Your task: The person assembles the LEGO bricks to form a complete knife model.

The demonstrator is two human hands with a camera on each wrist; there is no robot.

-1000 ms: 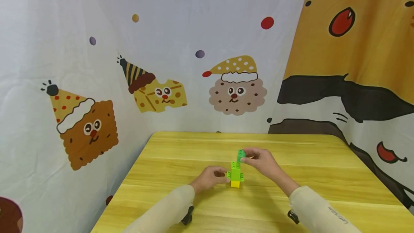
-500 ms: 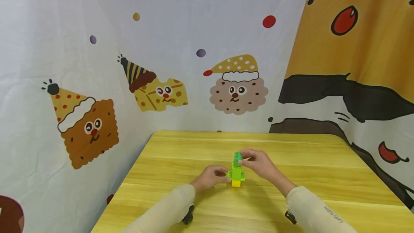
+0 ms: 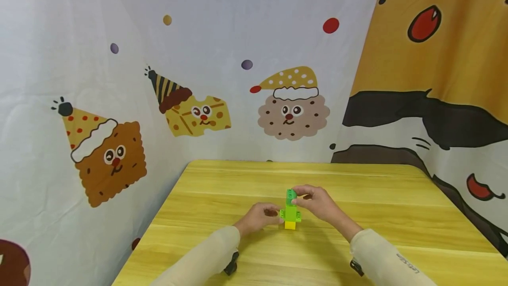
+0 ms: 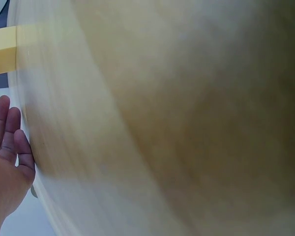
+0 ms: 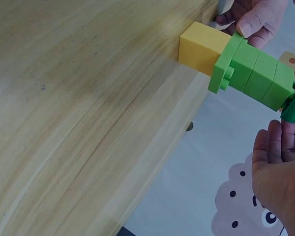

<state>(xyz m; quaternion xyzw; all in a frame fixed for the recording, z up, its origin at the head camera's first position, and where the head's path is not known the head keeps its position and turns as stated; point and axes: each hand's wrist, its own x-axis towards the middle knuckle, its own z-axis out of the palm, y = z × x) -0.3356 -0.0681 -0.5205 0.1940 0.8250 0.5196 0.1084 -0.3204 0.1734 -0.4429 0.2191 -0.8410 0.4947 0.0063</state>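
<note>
A small tower of toy building bricks stands upright on the table, with a yellow brick point(image 3: 290, 225) at its foot. Above that come a light green plate point(image 5: 220, 66), jutting out at both sides, and stacked light green bricks point(image 3: 291, 213). My right hand point(image 3: 319, 202) pinches a dark green brick point(image 3: 290, 194) at the top of the stack; in the right wrist view this brick sits slightly tilted against the light green ones. At the tower's left side, my left hand point(image 3: 258, 219) holds the plate's end by thumb and fingers. The left wrist view shows only part of this hand.
The wood-grain table point(image 3: 222, 189) reaches back to a white cloth backdrop point(image 3: 222, 25) printed with cartoon biscuits and cheese. Dark straps or mounts point(image 3: 231, 264) hang under both wrists.
My right hand has moved left and slightly down, bringing the dark green brick from beside the tower's top onto it. The left hand has stayed at the tower's side.
</note>
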